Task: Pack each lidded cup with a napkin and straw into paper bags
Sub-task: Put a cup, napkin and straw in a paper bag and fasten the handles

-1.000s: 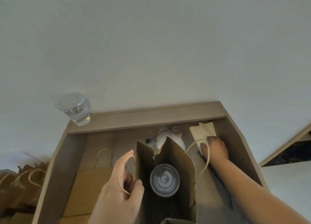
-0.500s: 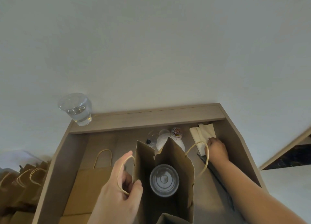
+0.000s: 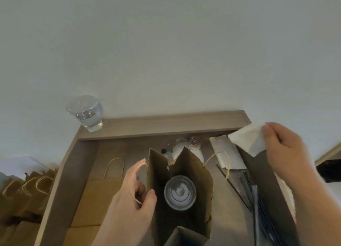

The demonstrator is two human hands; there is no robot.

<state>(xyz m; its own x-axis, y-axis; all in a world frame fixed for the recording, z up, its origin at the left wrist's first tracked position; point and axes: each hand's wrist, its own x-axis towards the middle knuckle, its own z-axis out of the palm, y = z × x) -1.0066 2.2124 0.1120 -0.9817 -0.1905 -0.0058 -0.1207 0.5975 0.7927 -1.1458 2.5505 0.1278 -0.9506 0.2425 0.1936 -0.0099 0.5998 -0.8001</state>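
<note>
An open brown paper bag (image 3: 193,173) stands upright in the recessed wooden counter, with a clear lidded cup (image 3: 180,192) seen from above inside it. My left hand (image 3: 132,205) grips the bag's left rim and its twine handle. My right hand (image 3: 287,153) is raised at the right and pinches a white napkin (image 3: 248,138) by its corner, above and to the right of the bag. More napkins (image 3: 227,151) lie in a stack behind the bag. Several black straws (image 3: 245,186) lie on the counter at the right.
Flat paper bags (image 3: 99,196) lie stacked left of the open one. Several filled bags (image 3: 27,192) stand outside the counter at far left. A glass of water (image 3: 86,113) sits on the back ledge. Small bottles and a jar of clips (image 3: 195,142) stand behind the bag.
My right hand has lifted from the napkin stack, up and to the right, with one napkin pinched in it. My left hand still holds the bag open.
</note>
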